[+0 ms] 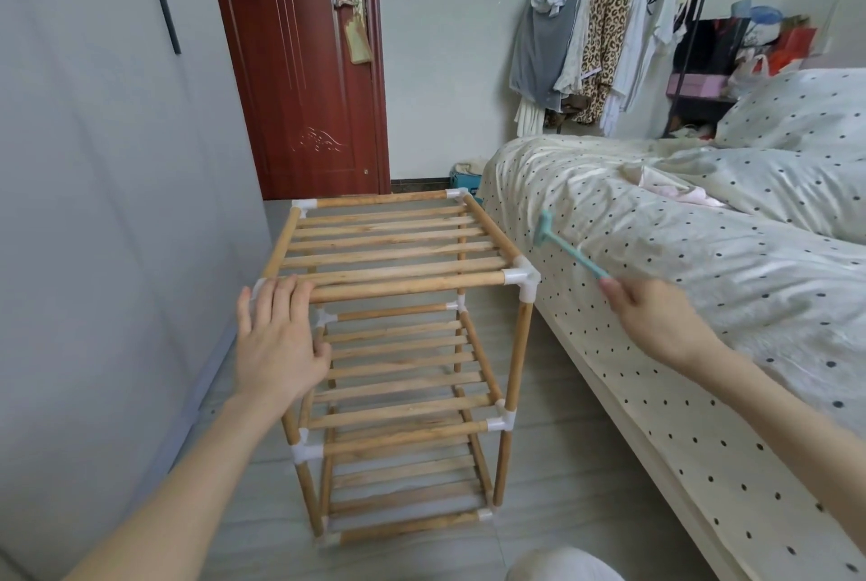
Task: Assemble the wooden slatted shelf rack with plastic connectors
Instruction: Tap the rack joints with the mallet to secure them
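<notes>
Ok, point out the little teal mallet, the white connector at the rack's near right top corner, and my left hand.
teal mallet (569, 251), head view, on its handle above the bed edge.
white connector (522, 281), head view, on the corner piece's top face.
left hand (276, 336), head view, on the back of the hand.

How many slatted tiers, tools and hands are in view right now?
Slatted wooden tiers of the shelf rack: 3
Teal plastic hammer, held by the right hand: 1
Bare hands, counting the left hand resting on the rack's near corner: 2
Total: 6
</notes>
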`<move>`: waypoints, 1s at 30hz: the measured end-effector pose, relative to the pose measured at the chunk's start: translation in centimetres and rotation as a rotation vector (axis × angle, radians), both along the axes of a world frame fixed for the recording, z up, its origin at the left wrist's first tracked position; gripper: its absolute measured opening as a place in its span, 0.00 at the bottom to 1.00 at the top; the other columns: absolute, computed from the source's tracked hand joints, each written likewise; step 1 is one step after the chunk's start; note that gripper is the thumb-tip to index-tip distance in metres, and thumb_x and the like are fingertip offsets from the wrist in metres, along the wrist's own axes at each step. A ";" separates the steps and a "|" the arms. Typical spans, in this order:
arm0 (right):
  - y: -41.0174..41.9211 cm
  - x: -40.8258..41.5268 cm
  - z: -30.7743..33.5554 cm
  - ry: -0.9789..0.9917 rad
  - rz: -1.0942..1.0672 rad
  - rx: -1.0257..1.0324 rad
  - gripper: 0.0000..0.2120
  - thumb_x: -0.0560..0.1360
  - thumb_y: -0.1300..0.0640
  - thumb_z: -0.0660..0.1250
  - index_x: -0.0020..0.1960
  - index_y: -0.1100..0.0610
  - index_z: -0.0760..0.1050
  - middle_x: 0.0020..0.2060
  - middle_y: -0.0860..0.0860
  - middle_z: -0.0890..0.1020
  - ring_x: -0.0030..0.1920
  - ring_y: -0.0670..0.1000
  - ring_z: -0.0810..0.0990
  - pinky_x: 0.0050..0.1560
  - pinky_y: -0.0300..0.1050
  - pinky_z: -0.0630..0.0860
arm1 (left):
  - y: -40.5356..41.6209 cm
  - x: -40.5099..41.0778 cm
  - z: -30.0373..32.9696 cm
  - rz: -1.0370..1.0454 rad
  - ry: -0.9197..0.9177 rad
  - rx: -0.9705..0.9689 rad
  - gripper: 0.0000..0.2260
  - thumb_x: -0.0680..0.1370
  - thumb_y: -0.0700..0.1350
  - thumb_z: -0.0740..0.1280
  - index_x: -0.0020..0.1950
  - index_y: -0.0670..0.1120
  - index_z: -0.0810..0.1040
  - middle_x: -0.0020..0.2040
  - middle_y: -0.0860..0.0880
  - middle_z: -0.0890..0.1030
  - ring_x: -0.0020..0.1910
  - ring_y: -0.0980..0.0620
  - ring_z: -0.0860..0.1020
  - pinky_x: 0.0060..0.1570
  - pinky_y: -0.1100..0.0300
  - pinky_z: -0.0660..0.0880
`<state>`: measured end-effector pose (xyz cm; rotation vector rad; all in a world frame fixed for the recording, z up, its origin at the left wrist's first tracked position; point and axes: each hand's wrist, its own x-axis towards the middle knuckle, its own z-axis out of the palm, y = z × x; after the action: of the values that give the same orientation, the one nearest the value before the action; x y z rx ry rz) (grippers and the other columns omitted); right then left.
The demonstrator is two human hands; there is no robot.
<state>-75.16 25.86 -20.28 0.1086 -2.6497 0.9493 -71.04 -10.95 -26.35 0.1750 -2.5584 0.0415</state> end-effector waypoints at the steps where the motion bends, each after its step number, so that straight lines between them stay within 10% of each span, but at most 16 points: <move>1: -0.2 0.3 0.4 0.113 -0.033 -0.052 0.19 0.81 0.51 0.52 0.33 0.56 0.63 0.27 0.53 0.70 0.31 0.58 0.70 0.32 0.46 0.62 | 0.0 0.0 0.0 0.001 0.001 0.000 0.31 0.67 0.43 0.70 0.69 0.40 0.67 0.69 0.42 0.68 0.70 0.42 0.62 0.73 0.44 0.45; 6: -0.7 0.7 -1.0 -0.112 0.011 0.063 0.19 0.82 0.50 0.52 0.35 0.57 0.66 0.28 0.52 0.71 0.31 0.55 0.71 0.34 0.45 0.66 | 0.0 0.2 0.1 0.004 -0.010 -0.025 0.32 0.68 0.44 0.69 0.71 0.42 0.65 0.70 0.43 0.66 0.72 0.43 0.60 0.73 0.46 0.43; 10: -0.7 0.5 0.1 0.169 -0.101 -0.103 0.19 0.81 0.50 0.52 0.32 0.54 0.61 0.26 0.53 0.70 0.29 0.56 0.70 0.29 0.46 0.60 | 0.0 0.3 0.0 0.013 -0.019 -0.032 0.33 0.69 0.45 0.68 0.72 0.43 0.63 0.72 0.44 0.64 0.73 0.44 0.57 0.73 0.46 0.42; 13: -1.4 0.6 0.1 -0.147 0.014 -0.008 0.19 0.82 0.50 0.51 0.33 0.54 0.62 0.29 0.52 0.71 0.33 0.56 0.72 0.34 0.45 0.67 | 0.0 0.2 0.1 0.017 -0.025 -0.030 0.34 0.69 0.46 0.68 0.73 0.43 0.61 0.72 0.44 0.63 0.73 0.44 0.56 0.73 0.47 0.40; 18: -0.9 0.9 1.8 0.269 -0.132 -0.148 0.17 0.82 0.52 0.52 0.37 0.57 0.65 0.30 0.57 0.73 0.33 0.59 0.73 0.33 0.49 0.67 | 0.0 0.1 0.0 0.015 -0.036 -0.008 0.34 0.67 0.44 0.70 0.72 0.42 0.64 0.71 0.43 0.65 0.72 0.43 0.58 0.73 0.46 0.43; 22: -1.4 1.0 -0.2 -0.225 0.007 0.096 0.17 0.82 0.49 0.50 0.41 0.57 0.67 0.33 0.53 0.73 0.36 0.56 0.75 0.37 0.45 0.69 | 0.1 0.2 0.2 0.020 -0.033 -0.008 0.34 0.67 0.44 0.69 0.72 0.42 0.63 0.71 0.43 0.65 0.72 0.43 0.58 0.73 0.45 0.43; 26: -0.9 0.3 1.1 0.310 -0.169 -0.192 0.18 0.82 0.50 0.50 0.39 0.60 0.66 0.31 0.55 0.72 0.34 0.59 0.72 0.36 0.48 0.66 | 0.3 0.2 0.3 0.030 -0.041 -0.004 0.34 0.68 0.44 0.69 0.72 0.43 0.62 0.72 0.44 0.63 0.73 0.44 0.57 0.73 0.46 0.42; 30: -1.3 0.6 -2.2 -0.211 0.015 0.059 0.18 0.82 0.50 0.50 0.37 0.58 0.64 0.33 0.53 0.72 0.34 0.54 0.72 0.37 0.44 0.68 | 0.4 0.5 0.6 0.067 -0.096 -0.027 0.35 0.71 0.46 0.67 0.75 0.44 0.56 0.75 0.46 0.57 0.75 0.45 0.51 0.73 0.45 0.38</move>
<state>-74.53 24.55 -22.49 0.0435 -2.8744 0.9339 -70.52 -10.52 -25.75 0.2538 -2.6455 0.1120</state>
